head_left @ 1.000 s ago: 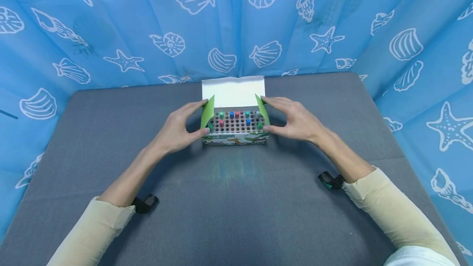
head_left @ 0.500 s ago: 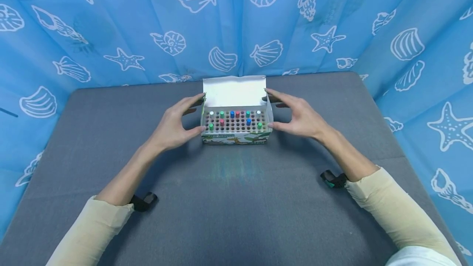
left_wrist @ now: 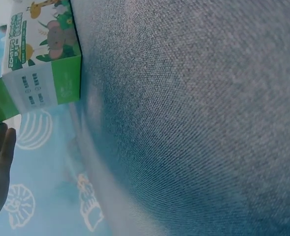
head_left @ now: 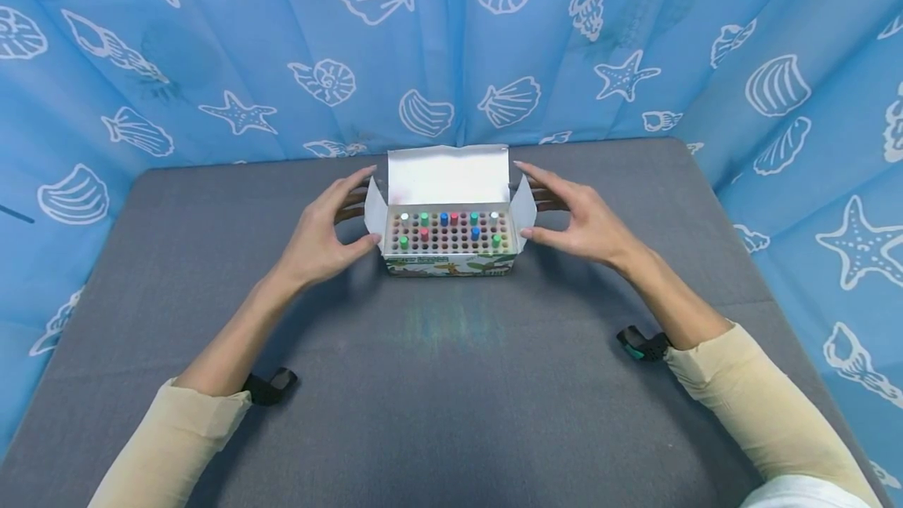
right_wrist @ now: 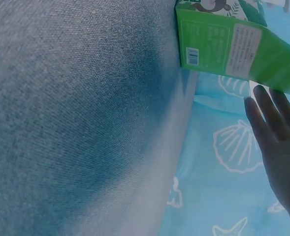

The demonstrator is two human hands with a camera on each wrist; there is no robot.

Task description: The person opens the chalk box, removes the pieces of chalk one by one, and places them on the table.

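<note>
A small cardboard box with animal pictures stands at the back middle of the table, its white lid raised behind it. Inside, a grid of holes holds several sticks with green, blue, red and white ends, one being a blue stick. Both side flaps lean outward, the left flap and the right flap. My left hand is beside the left flap, thumb at its front edge, fingers spread behind. On the other side my right hand mirrors this at the right flap. The wrist views show the box's green sides.
A grey cloth covers the table, with faint coloured smudges in front of the box. Behind it hangs a blue curtain with white shell and starfish prints. A black strap is on the left wrist, another black strap on the right.
Both side flaps have swung from leaning inward over the sticks to leaning outward. My hands have moved apart with them, uncovering the white stick ends at the sides. The box has stayed in place.
</note>
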